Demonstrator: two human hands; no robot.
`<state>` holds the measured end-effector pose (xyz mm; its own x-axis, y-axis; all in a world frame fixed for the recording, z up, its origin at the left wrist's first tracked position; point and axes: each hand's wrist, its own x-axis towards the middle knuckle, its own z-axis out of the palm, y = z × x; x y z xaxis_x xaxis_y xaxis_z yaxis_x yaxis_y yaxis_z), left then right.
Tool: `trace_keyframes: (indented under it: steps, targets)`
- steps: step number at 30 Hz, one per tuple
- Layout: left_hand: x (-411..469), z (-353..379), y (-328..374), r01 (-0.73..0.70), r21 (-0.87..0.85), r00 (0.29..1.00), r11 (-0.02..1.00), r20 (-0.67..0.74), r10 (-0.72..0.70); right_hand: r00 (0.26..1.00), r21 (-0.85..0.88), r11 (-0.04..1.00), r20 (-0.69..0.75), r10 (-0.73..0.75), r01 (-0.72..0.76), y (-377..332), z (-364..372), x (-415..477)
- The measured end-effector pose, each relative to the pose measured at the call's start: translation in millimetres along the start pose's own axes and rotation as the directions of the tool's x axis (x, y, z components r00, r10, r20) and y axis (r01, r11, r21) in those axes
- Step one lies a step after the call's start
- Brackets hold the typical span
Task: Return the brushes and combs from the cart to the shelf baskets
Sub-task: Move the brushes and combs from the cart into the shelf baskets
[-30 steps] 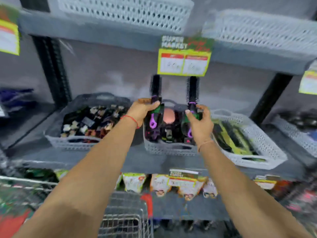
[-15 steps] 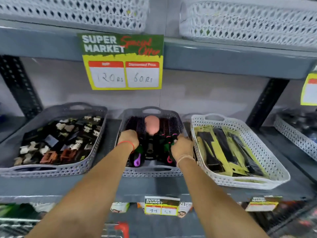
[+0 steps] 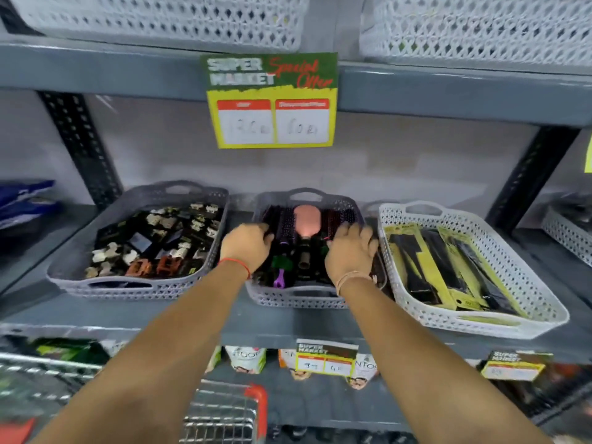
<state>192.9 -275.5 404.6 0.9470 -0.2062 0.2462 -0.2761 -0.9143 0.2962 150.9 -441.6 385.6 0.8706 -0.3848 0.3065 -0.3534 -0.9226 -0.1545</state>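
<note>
The middle grey basket (image 3: 298,301) on the shelf holds several round brushes and a pink paddle brush (image 3: 307,223). A round brush with a purple handle (image 3: 280,277) lies in it between my hands. My left hand (image 3: 247,249) rests palm down at the basket's left side, its fingers curled down among the brushes and hidden. My right hand (image 3: 350,251) lies palm down on the brushes at the right side, fingers spread. A white basket (image 3: 525,325) to the right holds black combs in yellow packs (image 3: 448,267).
A grey basket of hair clips (image 3: 77,280) stands to the left. White baskets sit on the upper shelf (image 3: 448,91), under which hangs a yellow price sign (image 3: 270,100). The wire cart with a red handle (image 3: 224,411) is below, in front of the lower shelf.
Both hands held round brushes upright above the basket, then lowered them into it. Now the hands lie flat on the brushes, and the view has moved closer.
</note>
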Motion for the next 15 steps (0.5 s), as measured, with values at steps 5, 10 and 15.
trace_keyframes:
  steps: [5,10,15]
  targets:
    - [-43.3,-65.7,-84.8,0.108,-0.539,0.939,0.835,-0.219,-0.264,0.915,0.441,0.803,-0.232,-0.331,0.402,-108.3,-36.8,-54.7]
    - [-133.9,-81.0,-211.3,0.33,-0.857,0.718,0.396,-0.045,-0.695,0.826,0.723,0.515,-0.136,-0.547,0.46,-191.7,-26.9,-136.6]
    - [-228.9,-7.2,-274.3,0.638,-0.758,0.546,0.135,0.321,-0.774,0.601,0.721,0.587,0.298,-0.742,0.368,-230.0,51.0,-207.4]
